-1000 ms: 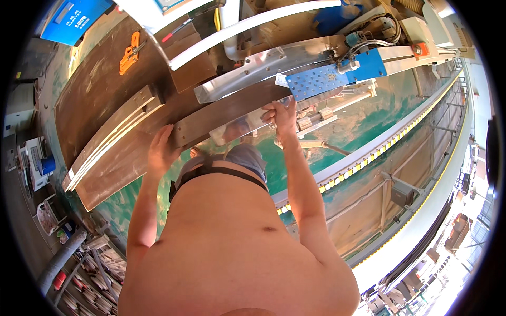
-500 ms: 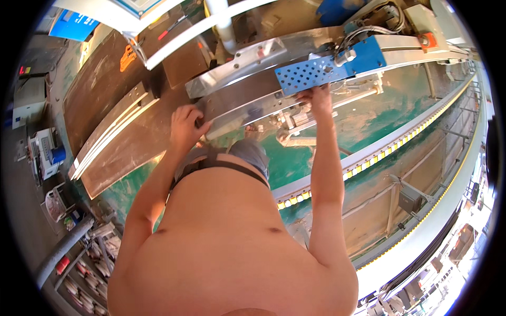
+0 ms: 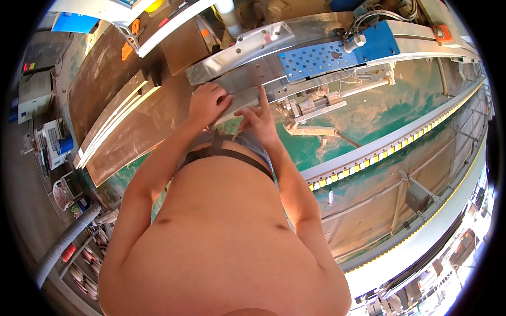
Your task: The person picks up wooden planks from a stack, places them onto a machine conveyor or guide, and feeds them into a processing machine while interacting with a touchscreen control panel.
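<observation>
In front of my waist, a long flat metal bar (image 3: 243,96) runs along the near side of the bench. My left hand (image 3: 207,105) rests over its left end with curled fingers; whatever lies under them is hidden. Closer to the middle is my right hand (image 3: 258,120), its index finger stretched out and touching or just above the bar. The other fingers of that hand are loosely bent, and no object shows in them. To the right sits a blue perforated plate (image 3: 311,62), fixed over the bar's line. Behind the bar lies a shiny metal block with holes (image 3: 240,51).
Pale strips (image 3: 118,118) lie on the brown bench top (image 3: 100,95) to the left. A white frame bar (image 3: 176,29) crosses overhead. Below the blue plate is a cylinder mechanism (image 3: 321,105). A rail with yellow blocks (image 3: 363,166) runs along the right, above green floor (image 3: 316,150).
My right hand has left the underside of the blue plate and come left, index finger now extended. My left hand has shifted slightly right and farther onto the metal bar.
</observation>
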Action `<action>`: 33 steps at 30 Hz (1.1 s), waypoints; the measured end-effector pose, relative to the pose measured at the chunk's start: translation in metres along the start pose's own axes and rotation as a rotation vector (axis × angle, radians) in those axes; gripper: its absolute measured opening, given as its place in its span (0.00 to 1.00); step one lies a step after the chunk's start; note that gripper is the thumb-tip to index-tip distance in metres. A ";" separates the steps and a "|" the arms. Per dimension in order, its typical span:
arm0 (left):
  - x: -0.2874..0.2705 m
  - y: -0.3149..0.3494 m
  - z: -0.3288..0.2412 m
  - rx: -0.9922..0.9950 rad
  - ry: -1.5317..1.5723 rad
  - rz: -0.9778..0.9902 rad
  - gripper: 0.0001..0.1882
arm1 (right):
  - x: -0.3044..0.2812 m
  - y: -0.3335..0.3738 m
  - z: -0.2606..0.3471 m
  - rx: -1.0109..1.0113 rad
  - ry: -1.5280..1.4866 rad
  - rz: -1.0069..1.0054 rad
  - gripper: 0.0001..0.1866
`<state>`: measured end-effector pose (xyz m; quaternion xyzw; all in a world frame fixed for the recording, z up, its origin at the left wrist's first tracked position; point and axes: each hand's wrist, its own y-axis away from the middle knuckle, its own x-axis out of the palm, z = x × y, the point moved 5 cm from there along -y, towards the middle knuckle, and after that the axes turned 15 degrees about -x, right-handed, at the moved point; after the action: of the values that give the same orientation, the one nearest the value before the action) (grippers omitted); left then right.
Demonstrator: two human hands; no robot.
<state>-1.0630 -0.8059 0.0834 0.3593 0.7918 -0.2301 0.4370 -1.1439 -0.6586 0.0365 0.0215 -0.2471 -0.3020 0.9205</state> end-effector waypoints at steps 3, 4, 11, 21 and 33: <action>-0.022 0.014 0.025 -0.120 0.033 0.016 0.09 | 0.004 -0.011 0.014 -0.052 -0.055 -0.012 0.49; -0.029 0.021 0.039 -0.222 0.044 0.033 0.08 | 0.003 -0.014 0.019 -0.086 -0.068 -0.041 0.49; -0.120 0.086 0.146 -0.474 0.088 -0.295 0.08 | -0.065 -0.032 0.005 -0.002 -0.127 -0.093 0.35; -0.254 0.132 0.318 -0.497 -0.474 -0.183 0.38 | -0.101 -0.013 0.036 -0.171 0.008 -0.558 0.32; -0.224 0.151 0.259 -0.434 -0.330 -0.187 0.31 | 0.035 0.036 -0.035 0.158 0.329 -0.167 0.18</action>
<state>-0.7292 -0.9680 0.1351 0.1408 0.7705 -0.1498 0.6034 -1.0832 -0.6534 0.0280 0.1632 -0.1136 -0.3492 0.9157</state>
